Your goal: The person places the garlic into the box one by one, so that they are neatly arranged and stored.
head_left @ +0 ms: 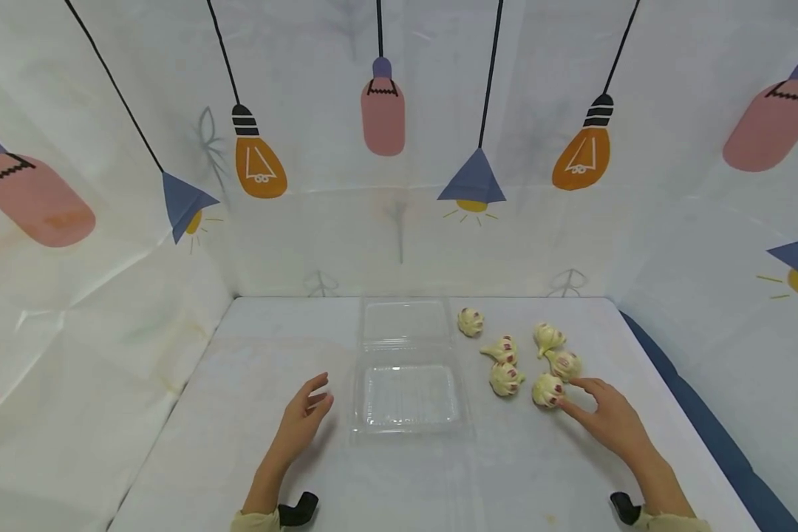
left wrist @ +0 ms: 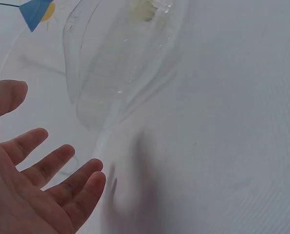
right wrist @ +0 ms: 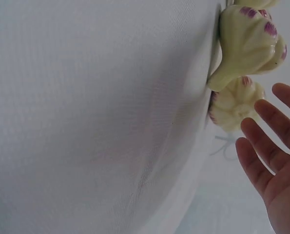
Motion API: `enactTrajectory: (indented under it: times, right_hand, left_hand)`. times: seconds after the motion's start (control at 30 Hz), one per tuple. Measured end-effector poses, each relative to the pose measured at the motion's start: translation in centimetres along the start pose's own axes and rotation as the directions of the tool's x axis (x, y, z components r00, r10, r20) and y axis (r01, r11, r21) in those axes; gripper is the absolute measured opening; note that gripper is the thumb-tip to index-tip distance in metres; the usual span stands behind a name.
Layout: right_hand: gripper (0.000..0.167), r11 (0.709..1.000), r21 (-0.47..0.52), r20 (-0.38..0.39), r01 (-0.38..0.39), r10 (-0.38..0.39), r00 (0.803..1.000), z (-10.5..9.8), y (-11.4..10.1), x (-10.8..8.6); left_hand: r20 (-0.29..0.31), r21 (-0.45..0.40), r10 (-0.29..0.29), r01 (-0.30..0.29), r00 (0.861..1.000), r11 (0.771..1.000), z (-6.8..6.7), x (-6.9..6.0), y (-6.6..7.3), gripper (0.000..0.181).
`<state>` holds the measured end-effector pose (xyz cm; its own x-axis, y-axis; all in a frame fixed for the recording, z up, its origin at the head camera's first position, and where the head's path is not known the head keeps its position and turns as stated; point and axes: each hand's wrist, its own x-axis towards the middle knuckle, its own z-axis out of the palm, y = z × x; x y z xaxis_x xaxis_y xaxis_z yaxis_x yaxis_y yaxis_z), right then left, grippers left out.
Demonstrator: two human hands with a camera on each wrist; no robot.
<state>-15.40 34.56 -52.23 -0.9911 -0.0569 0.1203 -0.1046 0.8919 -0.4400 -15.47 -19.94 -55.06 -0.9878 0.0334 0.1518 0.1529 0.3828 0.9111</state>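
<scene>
Several garlic bulbs, pale with purple marks, lie on the right half of the table in the head view. My right hand (head_left: 608, 421) is at the nearest garlic bulb (head_left: 547, 391), thumb and index finger spread beside it. In the right wrist view its fingers (right wrist: 266, 146) are extended near a garlic bulb (right wrist: 247, 44) with a stubby stem. A clear plastic clamshell box (head_left: 408, 399) lies unfolded in the middle, its lid (head_left: 406, 323) toward the back. Left of the box, my left hand (head_left: 304, 421) hovers with relaxed fingers and holds nothing, as the left wrist view also shows.
More garlic bulbs sit around: one garlic bulb (head_left: 470, 322) by the lid, a touching pair (head_left: 505, 379) right of the box, and two others (head_left: 564, 365) behind the nearest. The white table (head_left: 239, 443) ends at a printed sheet (head_left: 399, 229) behind.
</scene>
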Motion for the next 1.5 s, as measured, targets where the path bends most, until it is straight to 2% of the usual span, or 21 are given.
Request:
enactTrajectory:
  times: [0.3, 0.53, 0.6, 0.8, 0.93, 1.17, 1.33, 1.4, 1.5]
  right_hand:
    - [0.058, 0.998, 0.053, -0.020, 0.034, -0.033, 0.999, 0.5, 0.7, 0.1]
    - [0.049, 0.996, 0.082, -0.028, 0.041, -0.039, 0.999, 1.1, 1.0, 0.1]
    - [0.046, 0.995, 0.094, -0.028, 0.040, -0.038, 0.999, 1.2, 1.1, 0.1]
    - [0.045, 0.994, 0.104, -0.003, 0.016, -0.016, 1.000, 1.4, 1.2, 0.3]
    - [0.045, 0.993, 0.114, 0.004, -0.001, 0.000, 1.000, 1.5, 1.2, 0.3]
    - [0.042, 0.988, 0.153, 0.002, 0.002, -0.003, 1.000, 1.5, 1.2, 0.3]
    - [0.040, 0.986, 0.164, 0.013, -0.004, 0.001, 1.000, 1.8, 1.2, 0.4]
    - [0.040, 0.987, 0.159, 0.018, -0.009, 0.006, 1.000, 1.8, 1.2, 0.5]
    - [0.039, 0.987, 0.157, 0.031, -0.029, 0.025, 0.999, 1.8, 1.1, 0.4]
  left_hand:
    - [0.009, -0.035, -0.028, 0.028, 1.000, 0.999, 2.0, 0.0, 0.1, 0.050]
    - [0.056, -0.050, -0.055, 0.058, 0.997, 0.997, 3.2, 0.3, 0.2, 0.059]
    - [0.072, -0.066, -0.057, 0.061, 0.996, 0.996, 3.3, 0.2, 0.7, 0.061]
    - [0.114, -0.096, -0.053, 0.064, 0.992, 0.993, 3.2, -0.2, 3.5, 0.065]
    - [0.118, -0.115, -0.047, 0.060, 0.992, 0.992, 3.3, -0.1, 4.2, 0.065]
    - [0.106, -0.149, -0.019, 0.034, 0.994, 0.988, 3.8, 0.3, 3.9, 0.070]
    - [0.103, -0.195, -0.006, 0.026, 0.995, 0.980, 4.0, 0.6, 3.5, 0.066]
    - [0.092, -0.210, 0.012, 0.008, 0.996, 0.978, 4.2, 0.9, 2.9, 0.062]
    - [0.069, -0.212, 0.027, -0.012, 0.997, 0.977, 4.7, 1.4, 1.4, 0.055]
